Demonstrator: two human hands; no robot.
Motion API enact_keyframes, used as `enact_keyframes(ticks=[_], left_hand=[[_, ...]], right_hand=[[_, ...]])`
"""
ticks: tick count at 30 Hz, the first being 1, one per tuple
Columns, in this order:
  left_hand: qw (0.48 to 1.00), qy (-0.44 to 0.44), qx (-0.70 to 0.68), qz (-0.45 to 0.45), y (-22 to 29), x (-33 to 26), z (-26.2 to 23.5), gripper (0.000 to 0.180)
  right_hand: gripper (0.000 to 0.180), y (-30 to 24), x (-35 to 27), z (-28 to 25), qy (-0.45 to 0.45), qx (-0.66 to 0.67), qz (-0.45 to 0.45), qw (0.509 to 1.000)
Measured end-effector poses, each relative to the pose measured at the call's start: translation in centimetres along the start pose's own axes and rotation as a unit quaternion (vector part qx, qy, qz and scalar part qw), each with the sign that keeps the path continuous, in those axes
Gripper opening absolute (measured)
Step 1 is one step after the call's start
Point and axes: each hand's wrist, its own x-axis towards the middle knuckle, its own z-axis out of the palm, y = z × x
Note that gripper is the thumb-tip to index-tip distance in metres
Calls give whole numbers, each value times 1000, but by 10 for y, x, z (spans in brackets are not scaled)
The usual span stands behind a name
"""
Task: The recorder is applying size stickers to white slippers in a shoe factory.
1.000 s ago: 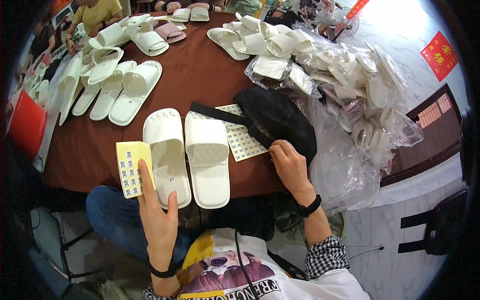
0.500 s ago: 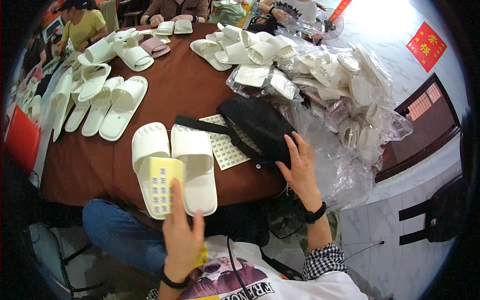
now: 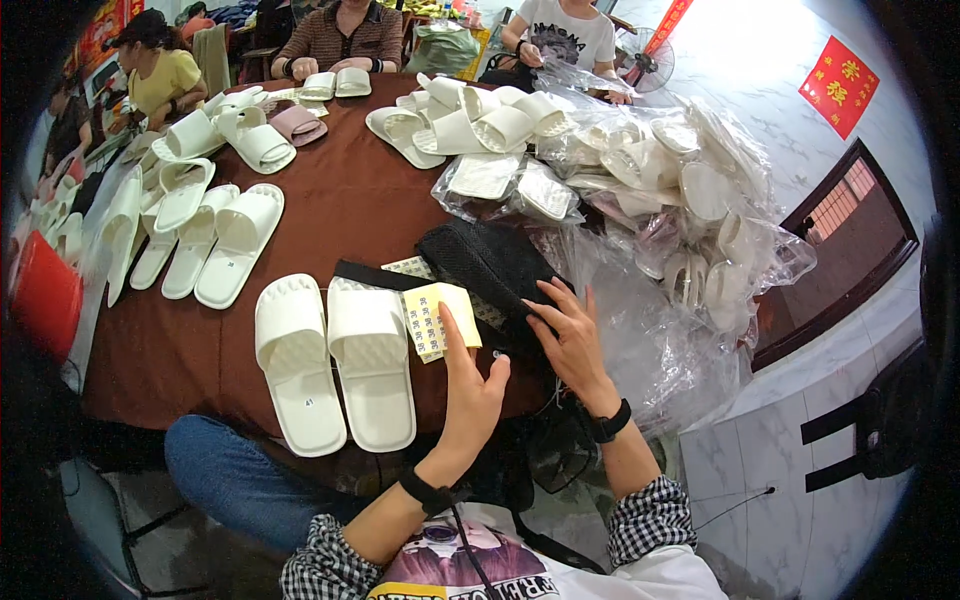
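My left hand (image 3: pixel 468 395) pinches a yellow sticker sheet (image 3: pixel 458 303) with rows of small labels, its index finger stretched along it. The sheet is over the table, just right of a pair of white slippers. On the insole of the left slipper (image 3: pixel 305 385) is a small round label; the right slipper (image 3: pixel 375 390) shows none. My right hand (image 3: pixel 572 345) rests with spread fingers against a black fabric bag (image 3: pixel 490 265), whose strap (image 3: pixel 380 275) reaches left across the right slipper's toe. Another sticker sheet (image 3: pixel 405 266) lies partly under the bag and strap.
More white slippers (image 3: pixel 240 245) stand at the left, with a pink one (image 3: pixel 298 125) behind. Further slippers (image 3: pixel 490 115) sit at the back, beside a heap of plastic-bagged slippers (image 3: pixel 690 190) on the right. Other people sit around the brown-covered table (image 3: pixel 340 200).
My left hand has carried the sticker sheet right, from over the slippers to beside the black bag, uncovering the left slipper's label. My right hand stays at the bag. The view has shifted slightly.
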Motion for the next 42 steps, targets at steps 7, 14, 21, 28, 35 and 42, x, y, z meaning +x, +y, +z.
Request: enact_keyframes(ticks=[7, 14, 21, 28, 35, 42], left_hand=[[994, 7, -66, -81, -4, 24, 4, 94], [998, -41, 40, -10, -8, 38, 25, 98], [974, -32, 207, 91, -21, 35, 41, 105], [964, -70, 241, 93, -27, 31, 49, 111], [945, -108, 278, 136, -28, 13, 46, 96], [929, -234, 212, 194, -24, -16, 45, 89]], right_hand=[[20, 17, 7, 4, 52, 168, 69, 982], [20, 18, 10, -1, 59, 240, 143, 958], [21, 19, 12, -2, 68, 252, 141, 955], [23, 22, 17, -6, 64, 285, 154, 944], [29, 42, 25, -8, 38, 366, 225, 902], [28, 50, 26, -11, 13, 358, 212, 909]])
